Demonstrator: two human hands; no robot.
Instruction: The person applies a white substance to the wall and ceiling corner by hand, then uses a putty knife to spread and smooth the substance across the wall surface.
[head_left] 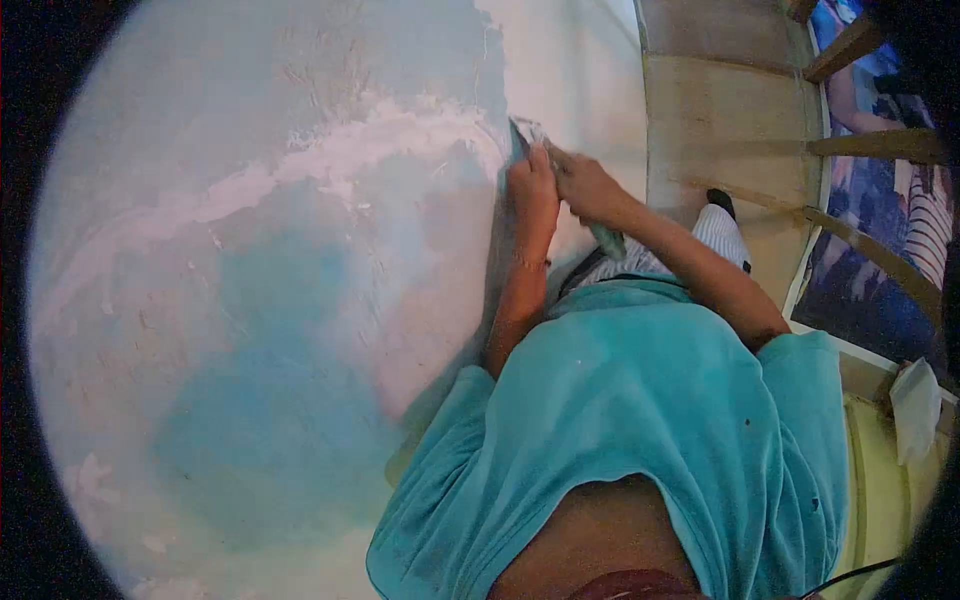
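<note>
My right hand (pixel 592 190) is closed around a putty knife whose whitish, smeared blade (pixel 527 130) points up and left to the wall. Below that hand a greenish end (pixel 608 242) sticks out; I cannot make out whether it belongs to the same tool. My left hand (pixel 534 185) is closed at the base of the blade, right beside the other hand, with its fingers partly hidden. The wall (pixel 280 290) fills the left side, patchy in blue, grey and pink. A rough white band of filler (pixel 330 150) runs across it towards the blade.
A tan boarded surface (pixel 725 110) borders the wall on the right. Wooden bars (pixel 870 145) cross in front of a large printed picture (pixel 860 260) at the far right. A white plastic bag (pixel 915 410) hangs at the lower right.
</note>
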